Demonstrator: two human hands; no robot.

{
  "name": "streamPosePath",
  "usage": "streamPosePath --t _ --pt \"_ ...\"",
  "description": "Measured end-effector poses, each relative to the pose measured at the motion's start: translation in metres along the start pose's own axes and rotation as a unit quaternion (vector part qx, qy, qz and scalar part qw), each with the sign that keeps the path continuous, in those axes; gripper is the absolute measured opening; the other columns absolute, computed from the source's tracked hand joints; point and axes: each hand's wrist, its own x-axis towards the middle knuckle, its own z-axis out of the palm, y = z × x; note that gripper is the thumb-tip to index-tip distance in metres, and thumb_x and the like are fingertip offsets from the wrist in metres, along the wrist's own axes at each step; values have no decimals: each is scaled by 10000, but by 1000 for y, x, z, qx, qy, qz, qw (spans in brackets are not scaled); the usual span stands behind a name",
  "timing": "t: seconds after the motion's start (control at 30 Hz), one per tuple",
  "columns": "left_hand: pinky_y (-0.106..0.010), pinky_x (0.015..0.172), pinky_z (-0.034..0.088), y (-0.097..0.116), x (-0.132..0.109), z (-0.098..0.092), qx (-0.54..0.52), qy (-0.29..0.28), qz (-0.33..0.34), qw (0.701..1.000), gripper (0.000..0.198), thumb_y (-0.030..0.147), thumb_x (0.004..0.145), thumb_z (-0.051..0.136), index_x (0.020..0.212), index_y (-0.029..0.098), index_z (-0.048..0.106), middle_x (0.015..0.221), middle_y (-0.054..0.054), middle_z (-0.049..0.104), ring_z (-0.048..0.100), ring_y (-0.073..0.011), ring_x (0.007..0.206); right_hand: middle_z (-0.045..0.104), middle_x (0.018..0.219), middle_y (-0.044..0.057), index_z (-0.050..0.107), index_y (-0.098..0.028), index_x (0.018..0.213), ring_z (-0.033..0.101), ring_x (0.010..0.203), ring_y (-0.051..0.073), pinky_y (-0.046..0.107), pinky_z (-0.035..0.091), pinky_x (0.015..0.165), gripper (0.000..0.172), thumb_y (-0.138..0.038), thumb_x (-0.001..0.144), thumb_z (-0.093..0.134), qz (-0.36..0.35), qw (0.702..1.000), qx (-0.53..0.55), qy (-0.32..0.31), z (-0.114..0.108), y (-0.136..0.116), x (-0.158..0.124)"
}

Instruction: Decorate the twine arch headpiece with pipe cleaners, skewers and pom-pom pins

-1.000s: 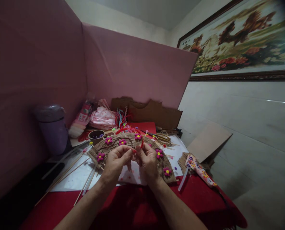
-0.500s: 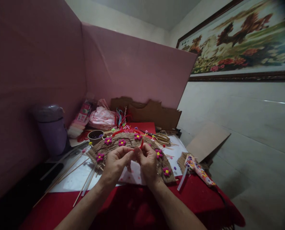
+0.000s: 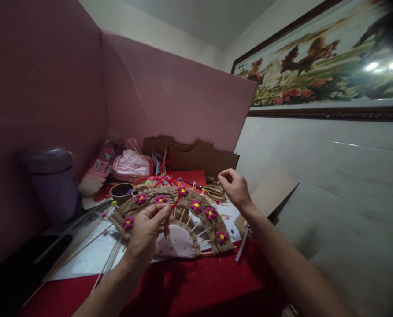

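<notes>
Between the thumb and fingers of my left hand [image 3: 152, 222] is a short red pipe cleaner [image 3: 177, 200], its free end standing up. My right hand [image 3: 234, 187] is raised to the right, thumb and forefinger pinched; anything in the pinch is too small to make out. Under my left hand lies a fan-shaped piece wound with brown twine [image 3: 199, 229] over thin sticks. Magenta flowers with yellow centres, such as one flower [image 3: 195, 205], dot the twine band. A pale cloth half-circle with pink spots [image 3: 179, 243] forms the fan's inner part.
A purple lidded bin [image 3: 55, 189] and a dark-filled cup [image 3: 122, 191] stand at left. Thin wooden sticks [image 3: 74, 248] lie on white paper. Torn cardboard [image 3: 193, 156] leans at the back. A clear stick [image 3: 242, 247] lies at right on the red cloth [image 3: 196, 286].
My right hand has left the pipe cleaner and moved up and right. My left hand still holds the pipe cleaner, slightly further left in view. More of the fan shows. The view has turned right.
</notes>
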Motion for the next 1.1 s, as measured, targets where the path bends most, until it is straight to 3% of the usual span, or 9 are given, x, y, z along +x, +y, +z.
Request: streamPosePath --t 0.1,0.23,0.37,0.57,0.67,0.87,1.1 --pt "-161 340 338 1 -1 1 -10 4 -7 1000 299 331 586 769 696 123 585 516 4 607 445 -54 371 655 794 57 600 -152 787 570 712 141 231 374 632 111 -88 752 517 -4 991 -92 -93 16 52 29" --pt "-163 327 330 2 0 0 -5 4 -8 1000 313 354 590 763 694 120 584 512 10 597 429 -50 352 663 842 73 612 -145 809 573 745 153 226 338 620 243 17 641 543 -16 964 -174 -199 46 95 40" --pt "-160 329 331 0 1 -3 -8 16 1 1000 315 367 600 759 685 124 578 510 18 584 425 -47 359 647 887 100 587 -143 845 583 786 187 240 323 609 229 -13 658 565 -37 936 -239 -255 60 110 44" --pt "-158 335 333 -2 4 -4 -11 45 6 999 326 365 582 767 699 128 576 514 16 593 420 -45 358 628 960 116 548 -160 930 588 848 210 251 338 635 175 -151 757 572 -67 910 -293 -285 68 119 53" --pt "-162 341 338 -1 5 -4 -12 47 17 999 327 357 572 771 694 124 577 514 14 592 422 -46 362 618 975 124 534 -154 967 578 872 215 252 353 662 234 -254 766 600 -97 905 -298 -288 68 117 56" --pt "-165 336 341 -2 6 -5 -12 52 20 998 348 369 554 780 696 125 576 505 23 581 416 -46 358 597 1001 141 515 -136 1033 559 917 223 262 368 736 321 -201 733 609 -152 909 -293 -254 42 104 70" --pt "-169 323 335 2 5 -3 -29 49 22 998 370 378 531 788 699 129 571 497 20 583 420 -55 362 641 943 82 518 -189 1018 585 836 193 260 410 703 316 -128 708 535 -186 920 -267 -219 -44 95 74"
